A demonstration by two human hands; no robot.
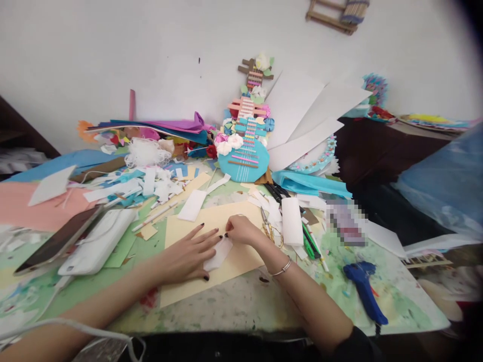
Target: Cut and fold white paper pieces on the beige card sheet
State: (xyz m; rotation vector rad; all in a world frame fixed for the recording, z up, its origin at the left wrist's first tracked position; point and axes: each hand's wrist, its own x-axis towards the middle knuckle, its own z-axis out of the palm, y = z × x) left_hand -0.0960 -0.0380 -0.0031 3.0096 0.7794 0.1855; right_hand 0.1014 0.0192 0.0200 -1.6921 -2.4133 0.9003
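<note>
A cream sheet point(241, 216) lies on the table in front of me, with a small white paper piece point(219, 254) on it. My left hand point(188, 256) rests flat with fingers spread, its fingertips at the left edge of that piece. Bent over the piece's upper end, my right hand point(241, 229) has its fingers curled together; what they pinch, if anything, is hidden. Near the sheet's top edge lies a white strip cutout point(192, 205). Gold-handled scissors point(269, 229) sit just right of my right hand, beside a white roll point(292, 221).
A blue glue gun point(364, 289) lies at the right. Green markers point(310, 244) are beside the roll. At the left are a white power bank point(98, 241) and a dark-screened phone point(56, 241). Paper scraps point(158, 183) and a blue paper guitar point(245, 158) stand behind.
</note>
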